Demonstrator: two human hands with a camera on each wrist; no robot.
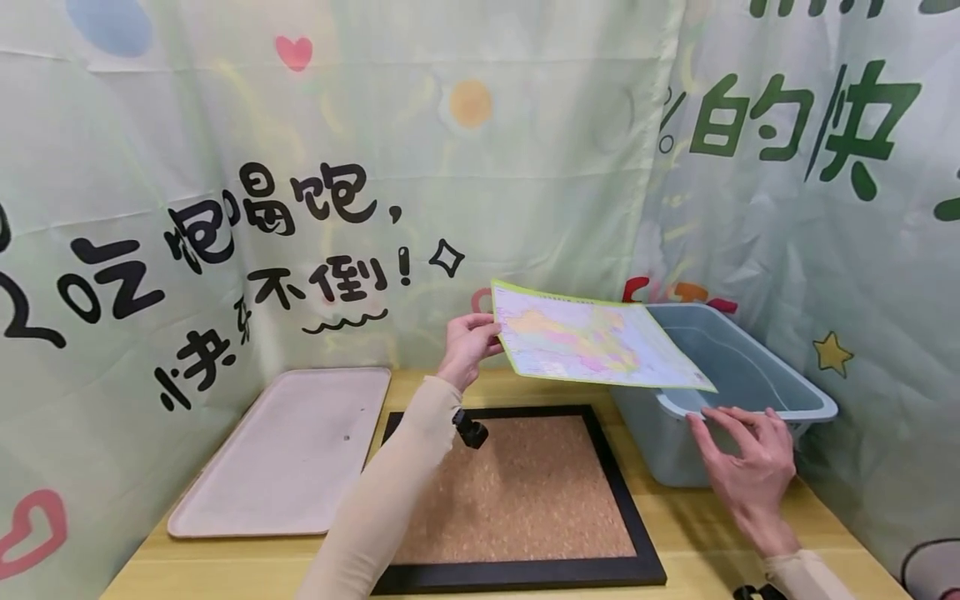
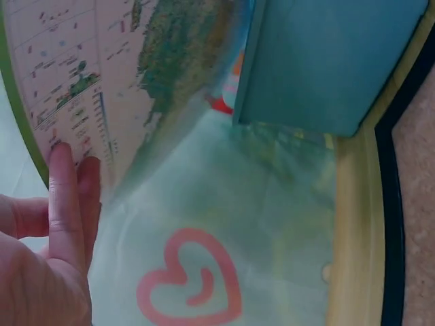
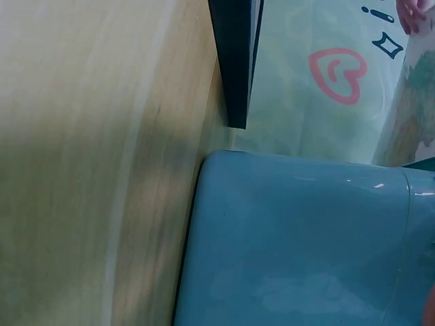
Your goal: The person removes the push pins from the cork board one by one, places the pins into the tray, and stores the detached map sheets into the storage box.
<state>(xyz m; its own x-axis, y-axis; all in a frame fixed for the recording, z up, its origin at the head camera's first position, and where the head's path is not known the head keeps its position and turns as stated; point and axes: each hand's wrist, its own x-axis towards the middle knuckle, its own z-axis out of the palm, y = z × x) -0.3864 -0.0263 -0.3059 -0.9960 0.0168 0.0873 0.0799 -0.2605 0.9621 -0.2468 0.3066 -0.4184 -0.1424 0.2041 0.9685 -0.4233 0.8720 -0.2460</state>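
A thin sheet printed with a coloured map (image 1: pixel 592 337), edged in green, hangs in the air above the back of the table and overlaps the grey-blue tub (image 1: pixel 682 446). My left hand (image 1: pixel 468 346) pinches its left edge. From the left wrist view, the sheet's other side (image 2: pixel 68 102) also carries print, with fingers lying along it. My right hand (image 1: pixel 750 475) is at the tub's front rim, fingers loosely bent and fingertips right by the rim, below the sheet's near right corner. The right wrist view shows mostly the tub's wall (image 3: pixel 292 238).
A cork board (image 1: pixel 540 492) in a black frame lies on the wooden table (image 1: pixel 750 567), under my left forearm. To its left is a pale pinkish tray (image 1: pixel 277 458). Printed curtain cloth (image 1: pixel 555 125) closes off the back and sides.
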